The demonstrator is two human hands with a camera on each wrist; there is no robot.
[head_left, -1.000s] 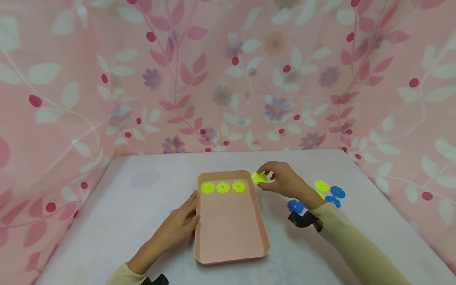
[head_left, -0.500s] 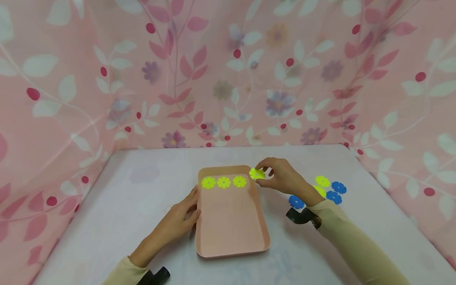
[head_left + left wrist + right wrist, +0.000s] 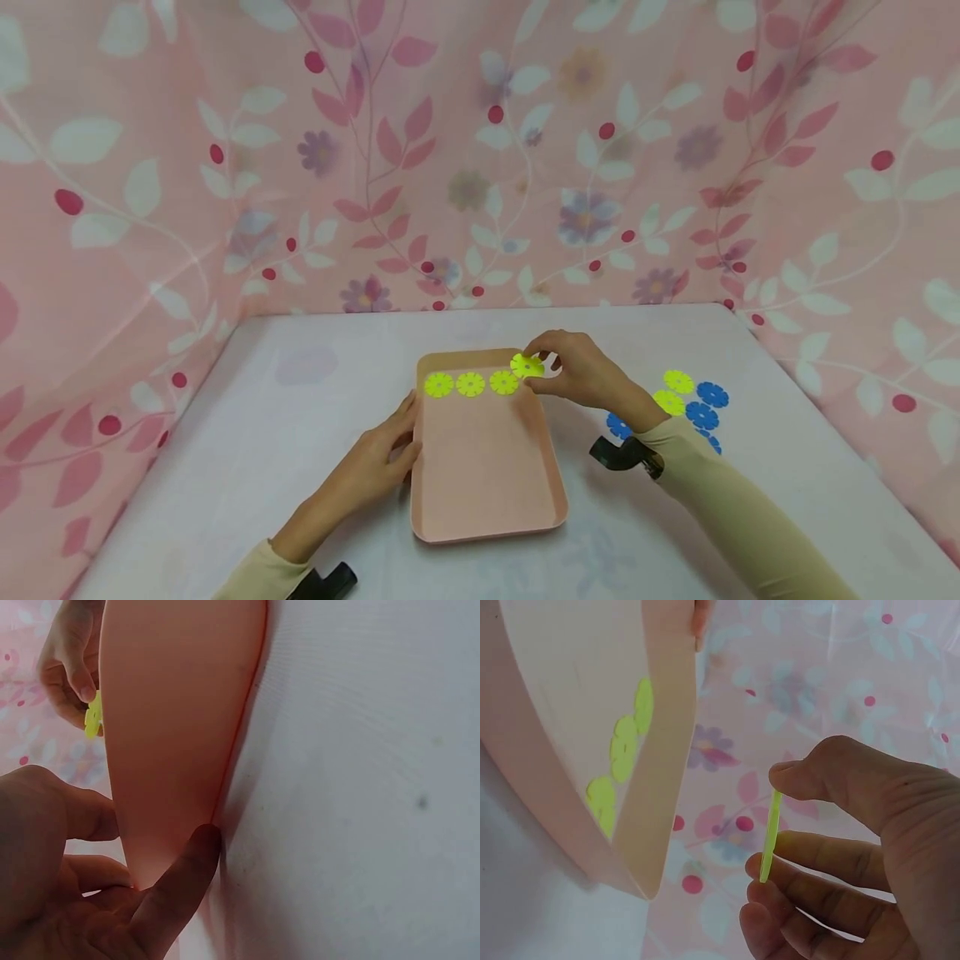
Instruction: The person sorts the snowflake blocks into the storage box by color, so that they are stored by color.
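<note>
My right hand (image 3: pixel 577 367) pinches a yellow-green notched plastic flower disc (image 3: pixel 770 836) between thumb and fingertips. In the head view the disc overlaps the tray's far right corner; the right wrist view shows it edge-on. Inside the pink rectangular tray (image 3: pixel 487 467), 3 matching yellow discs (image 3: pixel 470 384) lie in a row along the far end. At the tray's left side is my left hand (image 3: pixel 375 454), holding its edge. The left wrist view has two fingers at the rim and another fingertip (image 3: pixel 204 838) low against the outer wall.
To the right of the tray, yellow discs (image 3: pixel 678 382) and several blue discs (image 3: pixel 702 415) lie loose on the white-covered table (image 3: pixel 225 433). My right forearm hides part of that group. A pink floral cloth (image 3: pixel 465 167) hangs behind and at both sides.
My right hand has carried the yellow disc leftward from beside the tray to over its far right corner. The left hand keeps its place on the tray. The view has tilted down slightly.
</note>
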